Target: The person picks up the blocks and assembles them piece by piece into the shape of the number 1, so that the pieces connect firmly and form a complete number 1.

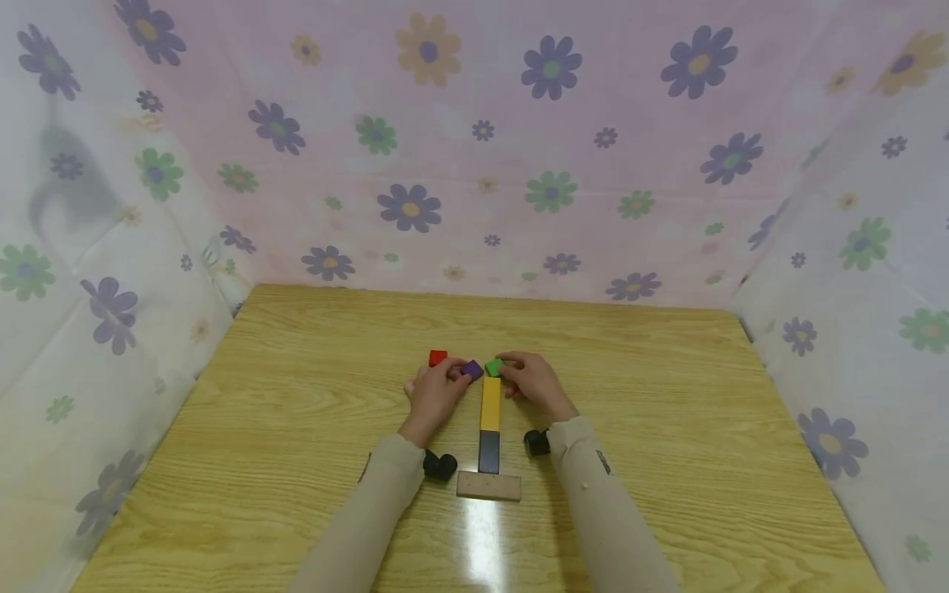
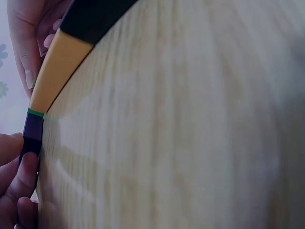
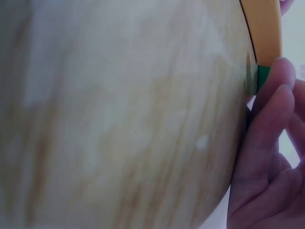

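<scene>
My left hand [image 1: 433, 397] pinches a purple block [image 1: 471, 371] between thumb and fingers, just left of the far end of a yellow block [image 1: 491, 403]. Across from it, my right hand [image 1: 535, 382] pinches a green block [image 1: 494, 367] at the yellow block's far right corner. The yellow block lies lengthwise, its near end against a black block [image 1: 488, 451]. Crosswise below the black one lies a plain wooden block [image 1: 489, 486]. A red block [image 1: 438, 358] sits beyond the left fingers, partly hidden by them. In the left wrist view the purple block [image 2: 32, 130] shows between the fingertips.
Black wrist cameras [image 1: 441, 466] are strapped inside both sleeves, close to the row of blocks. The wood-grain table [image 1: 296, 371] ends at flowered cloth walls [image 1: 474, 165] at the back and on both sides.
</scene>
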The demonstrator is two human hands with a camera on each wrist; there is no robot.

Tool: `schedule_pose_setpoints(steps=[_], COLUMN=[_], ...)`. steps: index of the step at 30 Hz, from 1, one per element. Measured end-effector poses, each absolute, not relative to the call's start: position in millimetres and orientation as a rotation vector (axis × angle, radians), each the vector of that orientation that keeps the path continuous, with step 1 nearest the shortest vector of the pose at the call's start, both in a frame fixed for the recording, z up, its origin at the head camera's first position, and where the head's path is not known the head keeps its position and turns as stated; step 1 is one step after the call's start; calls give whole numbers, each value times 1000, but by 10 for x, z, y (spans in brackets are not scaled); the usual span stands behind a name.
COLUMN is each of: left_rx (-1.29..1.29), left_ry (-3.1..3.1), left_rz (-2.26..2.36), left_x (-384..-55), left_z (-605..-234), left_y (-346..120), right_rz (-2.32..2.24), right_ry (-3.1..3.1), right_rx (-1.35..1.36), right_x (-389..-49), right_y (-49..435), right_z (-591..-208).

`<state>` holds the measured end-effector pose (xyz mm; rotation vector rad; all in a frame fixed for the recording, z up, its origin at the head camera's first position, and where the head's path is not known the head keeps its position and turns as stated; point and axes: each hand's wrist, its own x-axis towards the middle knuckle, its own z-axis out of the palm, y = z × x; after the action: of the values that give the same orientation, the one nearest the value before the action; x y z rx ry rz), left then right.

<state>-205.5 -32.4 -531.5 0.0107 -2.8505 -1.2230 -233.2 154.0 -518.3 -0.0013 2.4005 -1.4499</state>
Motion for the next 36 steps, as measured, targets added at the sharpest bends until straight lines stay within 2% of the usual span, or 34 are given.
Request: schedule_pose_setpoints(steps=[36], left_rx=[-32], left_ry=[-2915], left_rz=[-1169], left_x=[-2121], left_z=[-5299], left_y=[-310], right_rz=[-1425], right_ry=[2414], right_rx=[6], right_x=[-2357], right_y=[1548], right_z=[-5211])
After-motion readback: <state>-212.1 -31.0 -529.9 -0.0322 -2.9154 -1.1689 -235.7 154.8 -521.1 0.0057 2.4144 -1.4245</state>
